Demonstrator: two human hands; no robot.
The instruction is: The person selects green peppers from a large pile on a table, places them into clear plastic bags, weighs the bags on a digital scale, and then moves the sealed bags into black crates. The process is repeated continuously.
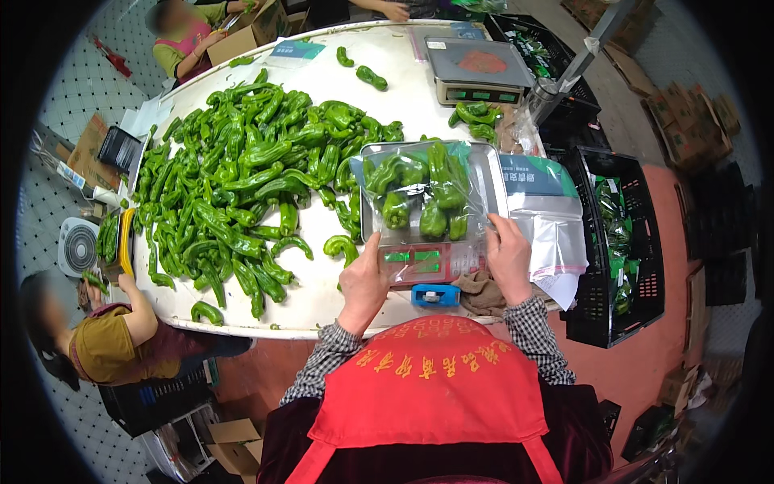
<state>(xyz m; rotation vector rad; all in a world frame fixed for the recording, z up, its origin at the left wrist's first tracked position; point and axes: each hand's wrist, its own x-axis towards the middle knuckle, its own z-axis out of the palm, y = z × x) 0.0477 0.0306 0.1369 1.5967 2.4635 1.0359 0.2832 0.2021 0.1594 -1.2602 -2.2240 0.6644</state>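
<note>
A clear plastic bag of green peppers lies over the metal tray of a digital scale with lit displays. My left hand pinches the bag's near left corner, and my right hand grips its near right corner. Left of the scale a big heap of loose green peppers spreads over the white table. Flat, printed plastic bags are stacked right beside my right hand. Below the scale's display sit a blue tape dispenser and a crumpled brown cloth.
A second scale stands at the far right, with several peppers before it. Right of the table is a black crate of bagged peppers. Co-workers are at the left and far left edges. A metal post rises near the far right corner.
</note>
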